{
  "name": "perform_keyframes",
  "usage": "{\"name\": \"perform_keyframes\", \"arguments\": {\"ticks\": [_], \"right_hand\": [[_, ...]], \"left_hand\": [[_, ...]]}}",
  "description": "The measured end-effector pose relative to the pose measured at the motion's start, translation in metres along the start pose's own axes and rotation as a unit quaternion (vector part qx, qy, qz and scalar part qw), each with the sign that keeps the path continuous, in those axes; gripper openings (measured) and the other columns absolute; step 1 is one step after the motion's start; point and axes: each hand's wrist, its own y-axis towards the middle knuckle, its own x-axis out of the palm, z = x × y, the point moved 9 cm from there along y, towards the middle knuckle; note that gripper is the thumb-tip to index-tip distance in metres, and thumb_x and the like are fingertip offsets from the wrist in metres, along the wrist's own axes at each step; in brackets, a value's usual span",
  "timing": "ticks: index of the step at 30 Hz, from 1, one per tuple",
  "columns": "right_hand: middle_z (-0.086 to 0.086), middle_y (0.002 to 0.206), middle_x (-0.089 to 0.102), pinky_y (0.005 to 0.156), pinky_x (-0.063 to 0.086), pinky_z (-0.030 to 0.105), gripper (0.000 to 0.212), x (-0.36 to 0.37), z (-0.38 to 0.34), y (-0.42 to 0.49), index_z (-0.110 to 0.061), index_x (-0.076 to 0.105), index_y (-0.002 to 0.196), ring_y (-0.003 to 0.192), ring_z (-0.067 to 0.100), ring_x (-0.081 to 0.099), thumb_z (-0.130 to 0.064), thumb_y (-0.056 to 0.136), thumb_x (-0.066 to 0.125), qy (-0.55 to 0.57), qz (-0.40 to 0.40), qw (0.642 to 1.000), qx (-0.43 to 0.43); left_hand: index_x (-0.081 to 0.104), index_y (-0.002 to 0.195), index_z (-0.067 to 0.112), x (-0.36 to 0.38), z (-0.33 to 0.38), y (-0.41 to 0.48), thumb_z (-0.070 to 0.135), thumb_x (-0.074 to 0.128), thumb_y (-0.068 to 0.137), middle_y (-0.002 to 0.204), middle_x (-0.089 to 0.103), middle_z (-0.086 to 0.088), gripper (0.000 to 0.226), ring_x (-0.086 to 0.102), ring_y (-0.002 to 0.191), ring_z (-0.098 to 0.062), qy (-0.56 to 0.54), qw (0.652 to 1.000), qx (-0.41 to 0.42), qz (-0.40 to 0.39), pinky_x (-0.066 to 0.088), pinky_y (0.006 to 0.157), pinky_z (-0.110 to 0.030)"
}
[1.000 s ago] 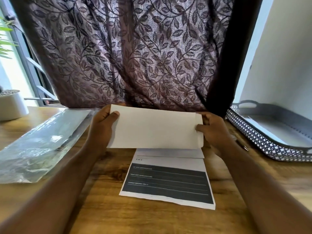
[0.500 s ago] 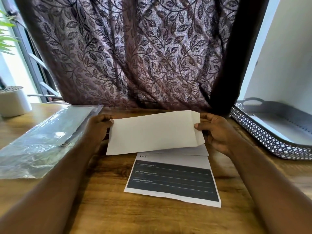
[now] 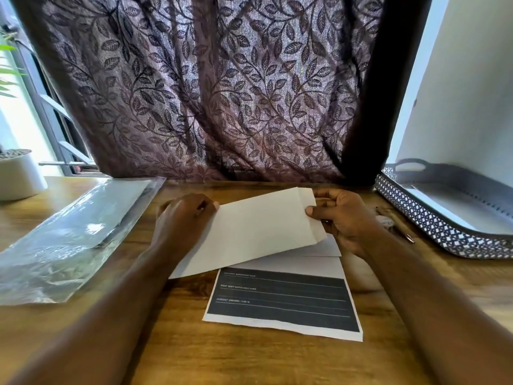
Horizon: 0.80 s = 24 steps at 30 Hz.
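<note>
Far off to the left of the left grip a white pot (image 3: 16,176) stands at the edge of the bench (image 3: 249,362). Nearer in, but apart from that grip, a clear plastic sleeve (image 3: 69,237) lies flat and shiny on the wood.

The left grip (image 3: 183,220) has its fingers curled at the upper left edge of a plain white envelope (image 3: 255,232), holding it there. Most of that grip sits just outside and behind the paper's edge.

The envelope spans the gap between the two grips, lifted and tilted. Its right end rides higher, while its lower left corner dips toward the bench below the left wrist.

Under it, on the near side of both grips, a printed sheet (image 3: 283,301) with a dark lined block lies flat on the bench. The envelope covers its upper part, and a strip of white paper peeks out beneath the envelope's right end.

The right grip (image 3: 347,218) pinches the envelope's right end, with the thumb on the front face and the fingers behind.

Just right of that grip a pen (image 3: 397,225) lies on the wood. Beyond it sits a grey patterned tray (image 3: 444,232), well clear of the envelope. A leaf-patterned curtain (image 3: 208,93) hangs behind both grips.
</note>
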Motion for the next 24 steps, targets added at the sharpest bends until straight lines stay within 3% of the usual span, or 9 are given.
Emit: {"name": "perform_keyframes", "arguments": {"ticks": [3, 7, 13, 18, 21, 24], "right_hand": [[0.008, 0.101, 0.078, 0.071, 0.062, 0.035, 0.033, 0.006, 0.002, -0.003, -0.006, 0.067, 0.116, 0.093, 0.022, 0.076, 0.005, 0.085, 0.072, -0.015, 0.008, 1.0, 0.0], [0.007, 0.106, 0.076, 0.079, 0.063, 0.042, 0.027, 0.011, -0.002, -0.008, -0.007, 0.068, 0.113, 0.096, 0.024, 0.074, 0.0, 0.087, 0.072, -0.06, 0.017, 0.998, -0.013], [0.002, 0.101, 0.077, 0.082, 0.061, 0.04, 0.016, 0.007, -0.008, -0.01, -0.01, 0.073, 0.102, 0.092, 0.022, 0.074, -0.006, 0.087, 0.075, -0.079, 0.061, 0.995, -0.025], [0.0, 0.097, 0.074, 0.081, 0.059, 0.038, 0.011, 0.009, -0.01, -0.009, -0.013, 0.072, 0.101, 0.093, 0.022, 0.07, -0.009, 0.091, 0.071, -0.134, 0.085, 0.986, -0.048], [-0.002, 0.087, 0.065, 0.071, 0.051, 0.026, 0.017, 0.01, -0.014, -0.012, -0.024, 0.068, 0.098, 0.081, 0.013, 0.06, -0.015, 0.086, 0.077, -0.202, 0.106, 0.972, -0.063], [-0.009, 0.075, 0.055, 0.056, 0.037, 0.019, 0.022, 0.01, -0.026, -0.018, -0.024, 0.069, 0.103, 0.067, 0.005, 0.048, -0.018, 0.085, 0.078, -0.322, 0.135, 0.931, -0.104]], "left_hand": [[0.07, 0.092, 0.022, 0.005, 0.024, -0.002, 0.036, 0.057, 0.098, 0.081, 0.063, 0.007, 0.02, 0.062, 0.078, -0.023, -0.022, 0.999, 0.022, -0.02, 0.046, 0.083, -0.04], [0.07, 0.096, 0.022, 0.023, 0.052, 0.001, 0.029, 0.06, 0.098, 0.077, 0.06, 0.012, 0.012, 0.059, 0.072, -0.015, -0.053, 0.995, 0.057, -0.064, 0.041, 0.061, -0.028], [0.068, 0.105, 0.026, 0.044, 0.076, 0.007, 0.033, 0.058, 0.099, 0.086, 0.063, 0.014, 0.014, 0.06, 0.078, -0.008, -0.108, 0.988, 0.069, -0.087, 0.043, 0.064, -0.027], [0.072, 0.102, 0.027, 0.037, 0.072, 0.006, 0.026, 0.063, 0.097, 0.086, 0.068, 0.018, 0.01, 0.063, 0.08, 0.001, -0.152, 0.984, 0.083, -0.046, 0.05, 0.068, -0.027], [0.072, 0.104, 0.028, 0.036, 0.07, 0.001, 0.024, 0.065, 0.096, 0.084, 0.064, 0.025, 0.011, 0.061, 0.079, 0.007, -0.141, 0.985, 0.089, -0.04, 0.045, 0.065, -0.016], [0.074, 0.103, 0.025, 0.034, 0.071, 0.001, 0.023, 0.066, 0.095, 0.09, 0.069, 0.018, 0.012, 0.063, 0.078, 0.002, -0.133, 0.985, 0.1, -0.034, 0.045, 0.066, -0.018]]}}
